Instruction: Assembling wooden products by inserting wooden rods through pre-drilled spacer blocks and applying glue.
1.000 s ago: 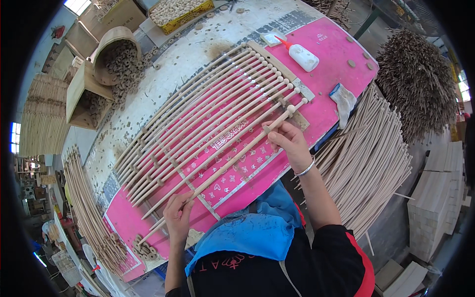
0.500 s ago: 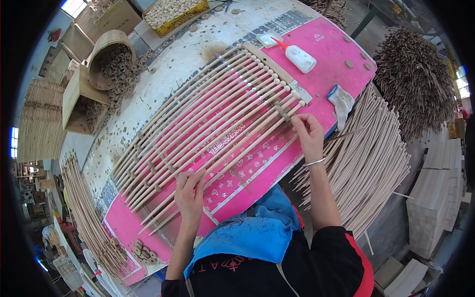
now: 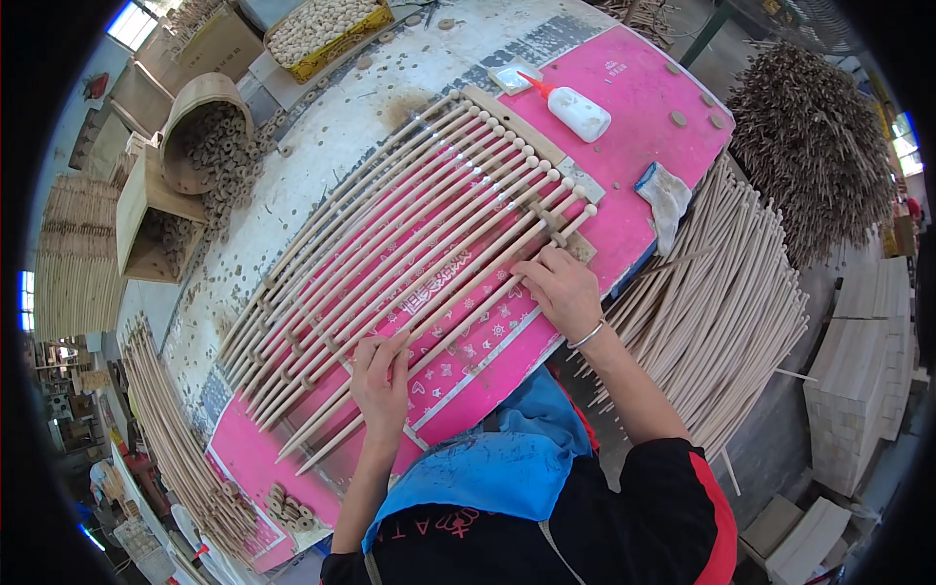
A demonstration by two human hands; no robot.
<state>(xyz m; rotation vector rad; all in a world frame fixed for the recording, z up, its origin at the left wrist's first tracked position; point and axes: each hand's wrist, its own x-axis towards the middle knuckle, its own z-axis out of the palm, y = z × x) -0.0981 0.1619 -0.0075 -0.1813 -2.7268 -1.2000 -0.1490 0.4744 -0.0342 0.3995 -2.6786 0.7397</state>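
Observation:
A row of thin wooden sticks with round ball ends lies slantwise across a pink printed mat. My right hand is closed, its thumb and fingers pinching the nearest stick a little below its ball end. Lower down, my left hand is pinched at the two nearest sticks; which one it grips is partly hidden by the fingers. Small brown wooden pieces sit on the sticks near the ball ends. Several wooden rings are threaded on other sticks toward their pointed ends.
A wooden strip lies under the ball ends. Beyond it are a white glue bottle with red nozzle and a cloth glove. Loose rings spill from wooden containers at far left. Bundled sticks stand at right; more rings lie front left.
My right hand has moved down and left from beside the ball end onto the nearest stick. That stick now lies farther from its neighbour. My left hand has barely shifted.

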